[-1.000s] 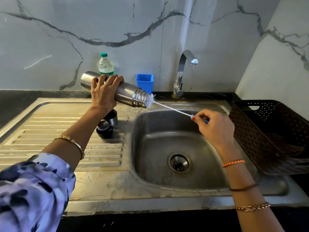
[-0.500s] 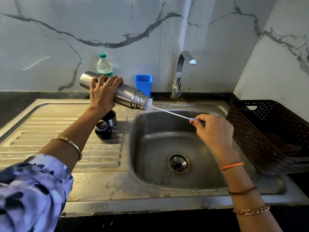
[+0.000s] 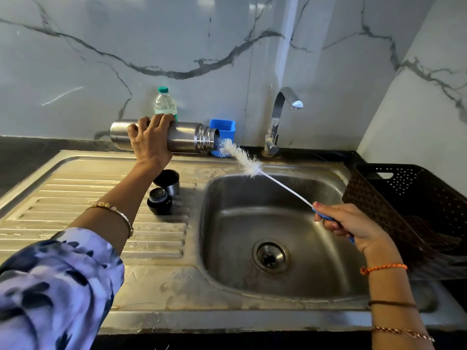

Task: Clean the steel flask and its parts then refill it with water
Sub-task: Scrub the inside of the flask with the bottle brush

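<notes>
Left hand [image 3: 149, 141] is clasped round a smooth cylindrical steel flask [image 3: 182, 138], held lying horizontally above the ribbed drainer, its threaded open mouth pointing right toward the sink basin [image 3: 252, 223]. Right hand [image 3: 353, 228] is closed round the blue handle of a bottle brush [image 3: 242, 160]; its fluffy white bristles sit just outside the mouth, wire stem slanting down-right.

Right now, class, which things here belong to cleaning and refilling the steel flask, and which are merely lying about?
Part of the job:
steel flask, in the left hand
bottle brush, in the right hand
flask cup and stopper on the drainboard
tap
sink

Lying about:
blue container
plastic water bottle
dark basket
</notes>
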